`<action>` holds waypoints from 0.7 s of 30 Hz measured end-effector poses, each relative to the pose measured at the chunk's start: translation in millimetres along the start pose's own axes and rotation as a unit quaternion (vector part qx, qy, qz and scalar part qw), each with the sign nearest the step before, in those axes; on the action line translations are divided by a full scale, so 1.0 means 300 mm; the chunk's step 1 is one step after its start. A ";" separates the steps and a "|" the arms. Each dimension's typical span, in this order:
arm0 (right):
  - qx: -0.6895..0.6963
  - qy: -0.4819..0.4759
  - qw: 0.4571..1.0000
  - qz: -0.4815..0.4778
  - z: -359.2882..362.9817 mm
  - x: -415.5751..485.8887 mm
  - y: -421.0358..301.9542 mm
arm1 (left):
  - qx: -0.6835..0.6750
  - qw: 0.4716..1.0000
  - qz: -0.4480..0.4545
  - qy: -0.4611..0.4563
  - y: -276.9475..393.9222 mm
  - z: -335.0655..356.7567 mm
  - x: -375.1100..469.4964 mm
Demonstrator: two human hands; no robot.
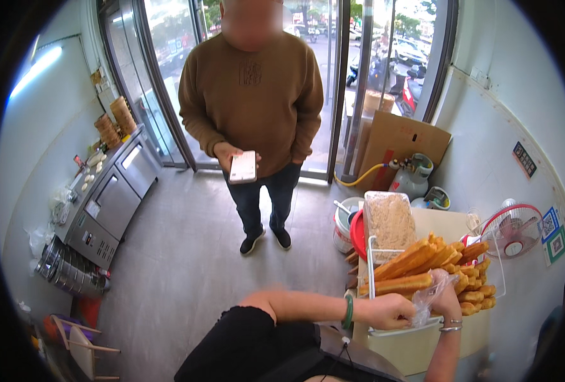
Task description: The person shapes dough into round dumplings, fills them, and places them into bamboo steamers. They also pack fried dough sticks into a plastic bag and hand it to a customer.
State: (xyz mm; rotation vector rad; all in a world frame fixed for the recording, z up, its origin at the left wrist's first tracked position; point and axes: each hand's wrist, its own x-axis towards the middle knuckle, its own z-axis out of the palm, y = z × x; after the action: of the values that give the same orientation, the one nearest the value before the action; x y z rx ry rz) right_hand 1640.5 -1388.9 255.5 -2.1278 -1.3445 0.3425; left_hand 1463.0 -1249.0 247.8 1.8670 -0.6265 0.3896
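Observation:
Fried dough sticks (406, 262) lie piled in a white wire-rimmed basket (371, 267) on a table at the lower right. My left hand (391, 311), its wrist in a green bangle, pinches a clear plastic bag (428, 298) at the basket's near side. My right hand (443, 286), with silver bracelets at the wrist, is at the bag's other side, over the pile and against a dough stick. The bag partly covers its fingers, so its grip is unclear. Behind the basket stands a clear tub of shredded tan food (390, 219).
Facing me, a person in a brown sweatshirt (251, 105) holds a phone (242, 167). A fan (511, 231) stands right of the basket. Gas cylinders (409, 179) and a white bucket (342, 229) are behind the table. A steel counter (115, 191) with bamboo steamers (122, 116) lines the left wall.

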 end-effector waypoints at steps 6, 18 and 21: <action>-0.185 0.012 0.982 -0.042 -0.051 -0.045 -0.055 | 0.060 0.987 0.017 0.150 0.056 -0.006 0.008; 0.045 -0.422 0.885 0.192 -0.044 0.019 0.083 | 0.001 0.996 -0.026 0.083 -0.002 0.021 0.006; 0.013 -0.455 0.863 0.220 -0.032 0.032 0.141 | -0.006 0.996 -0.021 0.082 0.025 -0.001 0.010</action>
State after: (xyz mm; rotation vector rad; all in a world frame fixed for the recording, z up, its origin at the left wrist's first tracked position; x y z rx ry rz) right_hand 1680.7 -1396.8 238.4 -2.3106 -1.2299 1.7103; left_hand 1461.0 -1251.7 255.2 1.8114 -0.4762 0.5049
